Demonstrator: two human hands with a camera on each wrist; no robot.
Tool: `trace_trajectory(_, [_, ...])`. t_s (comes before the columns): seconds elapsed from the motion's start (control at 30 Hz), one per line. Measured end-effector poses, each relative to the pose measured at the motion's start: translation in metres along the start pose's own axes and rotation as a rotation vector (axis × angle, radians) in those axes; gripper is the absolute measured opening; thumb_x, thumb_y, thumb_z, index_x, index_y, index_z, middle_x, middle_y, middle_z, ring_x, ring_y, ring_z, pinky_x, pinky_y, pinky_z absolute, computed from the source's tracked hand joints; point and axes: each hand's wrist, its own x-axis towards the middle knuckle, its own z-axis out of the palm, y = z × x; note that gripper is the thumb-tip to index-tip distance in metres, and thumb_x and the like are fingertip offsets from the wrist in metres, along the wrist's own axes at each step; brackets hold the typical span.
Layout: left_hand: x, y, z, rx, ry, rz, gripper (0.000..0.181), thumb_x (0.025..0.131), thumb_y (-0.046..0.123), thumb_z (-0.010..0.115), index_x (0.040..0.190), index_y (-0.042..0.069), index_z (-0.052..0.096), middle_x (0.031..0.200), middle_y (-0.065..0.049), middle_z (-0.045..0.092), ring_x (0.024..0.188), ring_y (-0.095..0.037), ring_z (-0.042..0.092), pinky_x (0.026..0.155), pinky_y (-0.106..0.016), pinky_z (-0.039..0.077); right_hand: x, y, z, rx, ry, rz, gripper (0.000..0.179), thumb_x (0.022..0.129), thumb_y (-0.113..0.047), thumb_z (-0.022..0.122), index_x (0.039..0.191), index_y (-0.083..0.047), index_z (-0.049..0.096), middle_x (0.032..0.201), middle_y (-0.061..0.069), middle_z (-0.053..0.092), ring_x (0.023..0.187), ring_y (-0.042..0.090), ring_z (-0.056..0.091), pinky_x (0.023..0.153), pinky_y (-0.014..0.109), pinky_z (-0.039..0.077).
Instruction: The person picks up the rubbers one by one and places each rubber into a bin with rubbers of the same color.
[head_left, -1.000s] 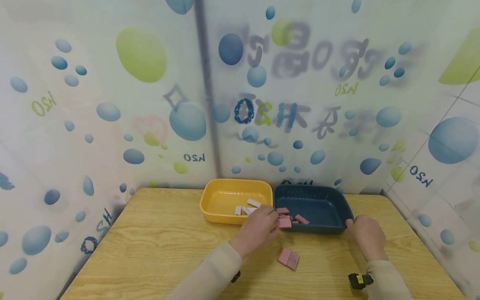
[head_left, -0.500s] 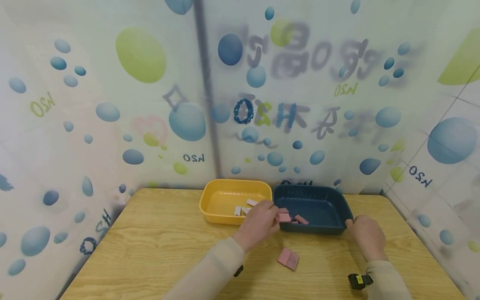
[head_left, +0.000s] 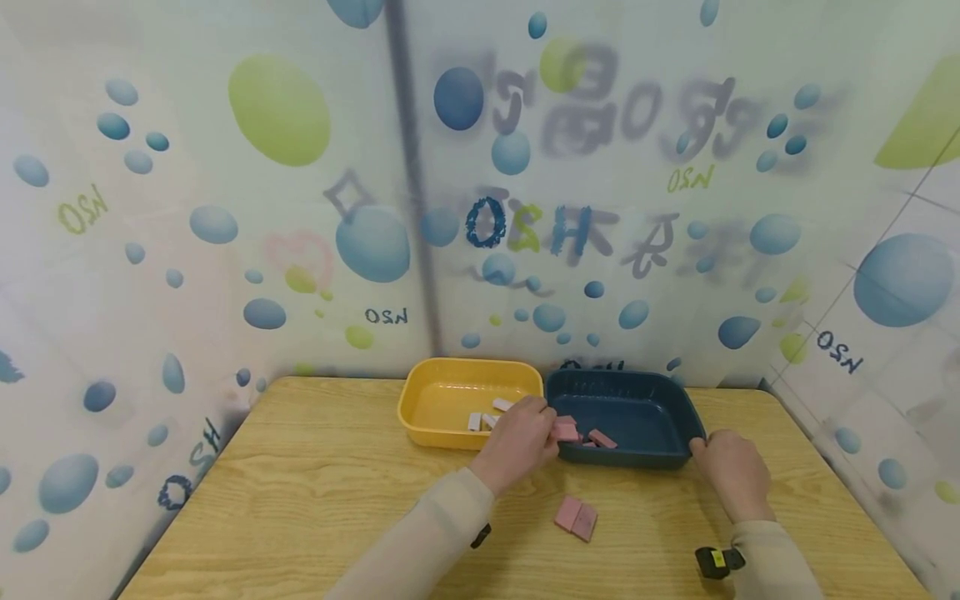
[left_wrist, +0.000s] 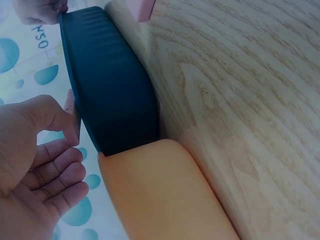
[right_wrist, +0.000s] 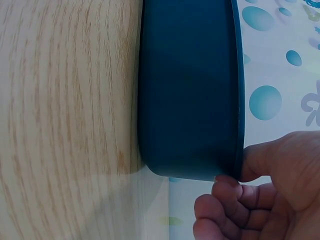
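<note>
In the head view my left hand (head_left: pixel 519 442) is over the near left corner of the dark blue tray (head_left: pixel 630 454). Its thumb and fingers pinch a small pink rectangular block (head_left: pixel 566 432) at the rim. The left wrist view shows this block (left_wrist: pixel 73 112) edge-on at the fingertips, partly behind the tray's edge. Other pink blocks (head_left: pixel 602 439) lie inside the tray, some hidden by the hand. My right hand (head_left: pixel 733 475) grips the tray's near right corner; in the right wrist view the thumb and fingers (right_wrist: pixel 226 192) pinch its rim.
Left of the dark tray, touching it, stands a yellow tray (head_left: pixel 442 436) with several white blocks (head_left: pixel 475 422). Two pink blocks (head_left: pixel 577 518) lie side by side on the wooden table (head_left: pixel 315 492) in front. A patterned curtain wall (head_left: pixel 480 317) rises behind the trays.
My left hand has moved slightly up and away from me, bringing the pinched pink block from the tray's front wall to over its rim. The right hand keeps its hold on the corner.
</note>
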Motion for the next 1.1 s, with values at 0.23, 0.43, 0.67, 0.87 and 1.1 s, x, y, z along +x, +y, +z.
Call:
trace_trajectory(0.23, [0.004,-0.001,0.003,0.015,-0.018,-0.011,0.010,0.085,0.016,0.079,0.084,0.012,0.069,0.079,0.003,0.056,0.077,-0.011,0.051,0.074,-0.021,0.048,0.001,0.000,0.000,-0.002,-0.002,-0.002,0.041,0.099,-0.021,0.048,0.060,-0.010,0.045,0.060,0.005,0.043,0.056,0.022,0.046,0.048,0.032,0.036])
trace_trajectory(0.43, [0.010,0.000,0.006,0.031,-0.044,-0.018,0.012,0.085,0.019,0.080,0.084,0.013,0.069,0.078,0.004,0.055,0.075,-0.011,0.049,0.072,-0.021,0.047,0.000,0.002,0.001,0.003,0.003,-0.006,0.040,0.099,-0.021,0.047,0.060,-0.011,0.044,0.059,0.004,0.043,0.055,0.022,0.045,0.047,0.032,0.035])
trace_trajectory(0.67, [0.019,0.001,0.011,0.017,-0.080,-0.011,0.011,0.088,0.021,0.079,0.087,0.013,0.071,0.080,0.003,0.057,0.075,-0.011,0.050,0.073,-0.021,0.047,0.000,0.002,0.001,0.007,0.012,-0.015,0.040,0.098,-0.020,0.047,0.058,-0.012,0.042,0.058,0.003,0.041,0.054,0.020,0.043,0.047,0.031,0.034])
trace_trajectory(0.87, [0.026,0.006,0.012,0.043,-0.112,0.001,0.014,0.091,0.028,0.078,0.091,0.015,0.072,0.084,0.004,0.060,0.079,-0.012,0.051,0.076,-0.021,0.047,0.001,0.002,0.002,0.010,0.011,-0.008,0.040,0.098,-0.020,0.048,0.059,-0.012,0.042,0.058,0.003,0.040,0.054,0.020,0.042,0.047,0.031,0.034])
trace_trajectory(1.1, [0.036,0.011,0.017,0.049,-0.138,0.001,0.016,0.093,0.030,0.076,0.093,0.015,0.073,0.084,0.003,0.060,0.078,-0.013,0.050,0.075,-0.020,0.047,0.000,0.002,0.002,0.004,0.010,-0.009,0.041,0.098,-0.020,0.048,0.058,-0.013,0.041,0.057,0.001,0.039,0.053,0.019,0.041,0.047,0.030,0.033])
